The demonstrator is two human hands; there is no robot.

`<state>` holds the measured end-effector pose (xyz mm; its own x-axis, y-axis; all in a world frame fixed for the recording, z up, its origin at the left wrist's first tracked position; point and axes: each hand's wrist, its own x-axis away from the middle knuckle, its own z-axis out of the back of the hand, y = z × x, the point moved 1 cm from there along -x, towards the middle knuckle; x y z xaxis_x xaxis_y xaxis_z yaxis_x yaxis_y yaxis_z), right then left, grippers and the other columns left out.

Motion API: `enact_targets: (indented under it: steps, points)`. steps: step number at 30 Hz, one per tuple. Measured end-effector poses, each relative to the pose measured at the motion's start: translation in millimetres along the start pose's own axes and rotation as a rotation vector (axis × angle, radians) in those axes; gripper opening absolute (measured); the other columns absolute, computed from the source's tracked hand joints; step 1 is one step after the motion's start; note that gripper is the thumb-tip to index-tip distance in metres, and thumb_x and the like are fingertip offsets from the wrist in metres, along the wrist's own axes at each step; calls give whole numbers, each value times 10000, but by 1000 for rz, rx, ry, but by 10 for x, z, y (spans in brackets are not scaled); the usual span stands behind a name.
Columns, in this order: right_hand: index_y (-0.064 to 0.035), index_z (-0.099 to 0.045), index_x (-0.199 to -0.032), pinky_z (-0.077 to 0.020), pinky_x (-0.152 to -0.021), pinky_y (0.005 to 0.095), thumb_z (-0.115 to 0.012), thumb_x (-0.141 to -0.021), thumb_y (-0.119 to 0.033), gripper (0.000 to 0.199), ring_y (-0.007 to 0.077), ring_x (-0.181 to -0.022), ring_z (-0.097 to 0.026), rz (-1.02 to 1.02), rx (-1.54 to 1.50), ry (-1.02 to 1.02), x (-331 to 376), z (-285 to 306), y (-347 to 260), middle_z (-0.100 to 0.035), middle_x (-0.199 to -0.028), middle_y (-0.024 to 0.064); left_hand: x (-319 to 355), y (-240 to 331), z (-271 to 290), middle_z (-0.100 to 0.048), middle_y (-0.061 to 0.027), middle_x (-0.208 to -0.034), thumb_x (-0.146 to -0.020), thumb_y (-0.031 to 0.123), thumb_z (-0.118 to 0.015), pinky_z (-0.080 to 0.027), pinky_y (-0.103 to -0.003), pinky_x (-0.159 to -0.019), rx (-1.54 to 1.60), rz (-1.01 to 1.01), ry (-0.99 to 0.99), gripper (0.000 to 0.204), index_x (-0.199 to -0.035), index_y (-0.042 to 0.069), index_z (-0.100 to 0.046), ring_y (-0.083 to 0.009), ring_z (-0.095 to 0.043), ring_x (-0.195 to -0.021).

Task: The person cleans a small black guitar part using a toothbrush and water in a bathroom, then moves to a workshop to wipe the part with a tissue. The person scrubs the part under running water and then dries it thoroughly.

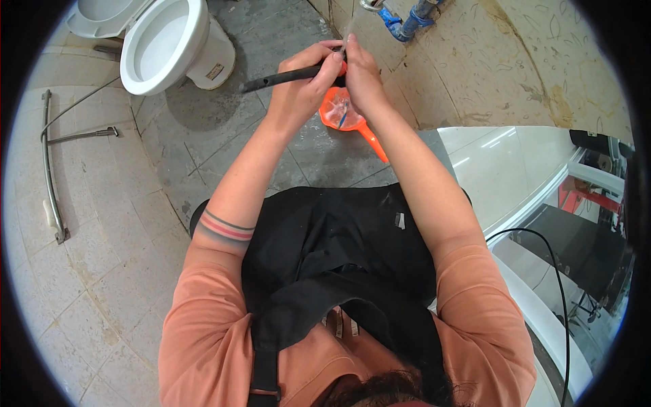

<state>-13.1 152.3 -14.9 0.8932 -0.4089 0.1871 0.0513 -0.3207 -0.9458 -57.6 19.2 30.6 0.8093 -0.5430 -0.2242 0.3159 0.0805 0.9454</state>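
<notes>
Grey tiles (224, 152) make the floor, and a white toilet (193, 51) stands farther off, to the left. The orange dipper (373, 142) under the hands looks round, with a straight handle. The black stick (271, 81) is long and thin — the left hand (298, 91) grips it. The right hand (363, 74) curls close by — I cannot tell what it holds.

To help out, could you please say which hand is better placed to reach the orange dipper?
Likely the right hand: the dipper's handle extends rightward; the left hand holds a black tool.
</notes>
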Motion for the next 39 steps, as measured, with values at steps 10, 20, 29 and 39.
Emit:
enact_targets:
  steps: [10, 20, 29, 39]
  points:
    - [30, -665, -1316, -670, -703, 376, -303, -1207, -509, 658, 304, -707, -782, -166, -163, -79, 63, 56, 14, -767, -994, 200, -126, -33, 259, -761, -89, -871, -1086, 272, -685, -531, -314, -745, -73, -61, 253, 327, -1016, -34, -773, -151, -683, -814]
    - [53, -671, -1245, -665, -679, 418, -330, -1207, -479, 633, 309, -734, -786, -72, -3, -6, 44, 19, -5, -763, -942, 203, -5, -16, 20, -728, -80, -846, -1094, 251, -673, -513, -320, -686, -131, -89, 52, 310, -987, -29, -748, -135, -635, -757]
    - [28, -702, -1190, -649, -632, 401, -289, -1207, -501, 672, 283, -688, -774, -50, -53, -39, -63, 41, 111, -770, -921, 177, -21, -172, -3, -738, -103, -796, -1062, 262, -688, -512, -340, -627, -119, -66, -19, 330, -908, -28, -729, -148, -665, -696]
    - [1, -681, -1182, -632, -633, 390, -316, -1206, -497, 618, 274, -696, -762, -150, -153, -28, -90, 148, 309, -762, -944, 163, 12, -166, 42, -705, -163, -803, -1026, 195, -704, -554, -404, -717, -230, -122, -60, 230, -919, -8, -716, -293, -698, -749]
